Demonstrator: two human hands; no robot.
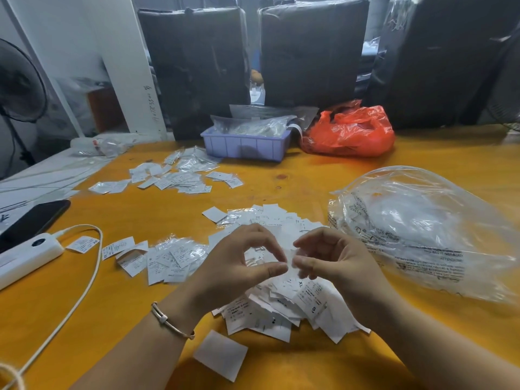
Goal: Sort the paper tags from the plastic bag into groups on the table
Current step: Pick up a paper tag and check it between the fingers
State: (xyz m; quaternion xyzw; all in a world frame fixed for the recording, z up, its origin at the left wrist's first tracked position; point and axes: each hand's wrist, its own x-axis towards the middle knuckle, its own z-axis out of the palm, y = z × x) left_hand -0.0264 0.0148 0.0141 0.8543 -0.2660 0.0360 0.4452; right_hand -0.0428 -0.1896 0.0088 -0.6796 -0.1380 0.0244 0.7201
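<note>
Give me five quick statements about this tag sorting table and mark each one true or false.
1. The clear plastic bag lies to the right of the hands. True.
2. The orange bag sits inside the purple tray. False: it lies beside the tray, on its right.
3. The left hand wears a bracelet at the wrist. True.
4. The phone lies at the table's right edge. False: it is at the left.
5. Both hands are flat on the table. False: the left hand and right hand are raised over the tag pile, fingers curled.
</note>
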